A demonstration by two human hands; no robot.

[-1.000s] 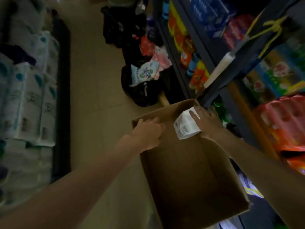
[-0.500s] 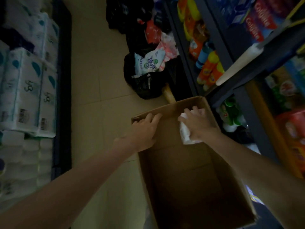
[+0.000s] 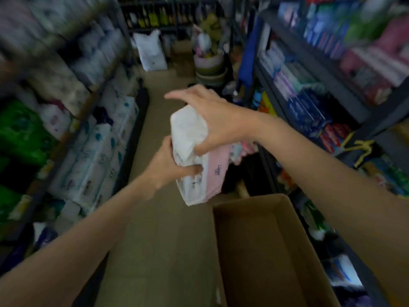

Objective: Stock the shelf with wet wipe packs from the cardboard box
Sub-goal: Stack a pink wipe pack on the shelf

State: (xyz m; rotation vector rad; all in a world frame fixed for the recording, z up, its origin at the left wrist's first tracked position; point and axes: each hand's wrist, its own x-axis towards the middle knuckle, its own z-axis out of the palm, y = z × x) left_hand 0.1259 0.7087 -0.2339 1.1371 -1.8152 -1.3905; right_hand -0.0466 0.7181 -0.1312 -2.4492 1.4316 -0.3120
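Observation:
Both hands hold white and pink wet wipe packs (image 3: 194, 156) in mid-air above the aisle floor. My right hand (image 3: 218, 117) grips the packs from above, fingers spread over the top. From the left and below, my left hand (image 3: 171, 167) clasps them. How many packs are in the bundle I cannot tell. The open cardboard box (image 3: 265, 251) sits on the floor below and to the right; the part of its inside that shows is bare. The dark metal shelf (image 3: 309, 63) on the right carries blue, purple and red product boxes.
Shelving on the left holds white tissue packs (image 3: 93, 151) and green packs (image 3: 20, 134). A white bag (image 3: 151, 50), baskets and other goods stand at the far end of the aisle. Tan floor tiles (image 3: 159, 240) run between the shelves.
Both hands rose out of the box with the packs. My left hand left the box rim and took hold of the packs. My view swung up along the aisle.

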